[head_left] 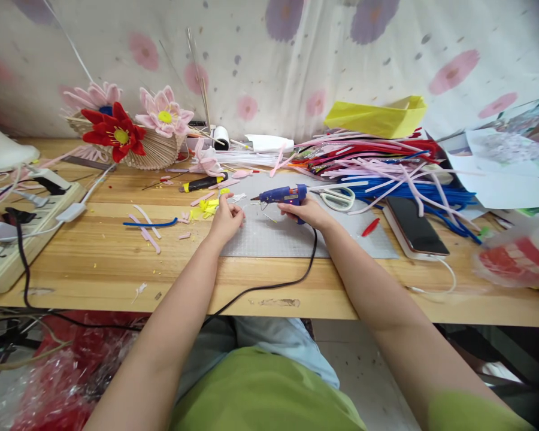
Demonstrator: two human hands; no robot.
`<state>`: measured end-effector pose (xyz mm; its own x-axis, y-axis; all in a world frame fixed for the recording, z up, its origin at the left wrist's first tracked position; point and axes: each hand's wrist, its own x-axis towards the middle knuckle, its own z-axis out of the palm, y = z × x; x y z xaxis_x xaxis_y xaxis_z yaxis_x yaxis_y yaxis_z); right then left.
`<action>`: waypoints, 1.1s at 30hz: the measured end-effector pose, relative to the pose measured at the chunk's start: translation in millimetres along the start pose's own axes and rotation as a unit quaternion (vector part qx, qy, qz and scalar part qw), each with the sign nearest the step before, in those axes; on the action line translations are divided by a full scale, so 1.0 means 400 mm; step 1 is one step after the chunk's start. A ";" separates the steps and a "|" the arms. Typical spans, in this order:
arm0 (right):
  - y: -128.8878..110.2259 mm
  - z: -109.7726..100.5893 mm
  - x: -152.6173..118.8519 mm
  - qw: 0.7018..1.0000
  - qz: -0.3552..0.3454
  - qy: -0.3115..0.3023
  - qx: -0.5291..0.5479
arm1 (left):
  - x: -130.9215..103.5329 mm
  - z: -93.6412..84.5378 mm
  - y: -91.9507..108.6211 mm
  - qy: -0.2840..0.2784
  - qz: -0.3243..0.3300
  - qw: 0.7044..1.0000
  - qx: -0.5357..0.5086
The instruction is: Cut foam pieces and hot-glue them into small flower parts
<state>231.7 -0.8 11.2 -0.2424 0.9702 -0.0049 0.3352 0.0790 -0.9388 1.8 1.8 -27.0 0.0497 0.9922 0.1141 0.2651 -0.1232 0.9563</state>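
Note:
My right hand (303, 211) is wrapped round the handle of a blue glue gun (281, 195), whose nozzle points left over the grey cutting mat (269, 239). My left hand (228, 216) is pinched near the mat's left side, just left of the nozzle. At its fingertips is a small yellow piece (225, 191), with thin white strands (238, 197) between it and the nozzle. Yellow scraps (203, 209) lie left of this hand. From the gun's handle a black cord (269, 287) runs down over the table edge.
Behind the mat lie bundled pipe cleaners (368, 155), with scissors (338, 199) beside them. A phone (415, 227) and a plastic cup (518, 254) are at the right. Fuzzy flowers (121, 136) stand at the back left, near a power strip (31, 230). A utility knife (203, 183) lies behind my left hand.

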 end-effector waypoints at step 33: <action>0.019 0.037 0.017 0.994 -0.013 -0.009 -0.112 | -0.010 -0.004 0.017 -0.006 -0.015 1.000 0.022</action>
<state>219.2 2.9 -0.9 -0.2695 0.9629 0.0101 0.5227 0.1551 -0.8383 2.1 -2.8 -20.5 0.0519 0.9952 0.0829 0.3085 -0.0949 0.9465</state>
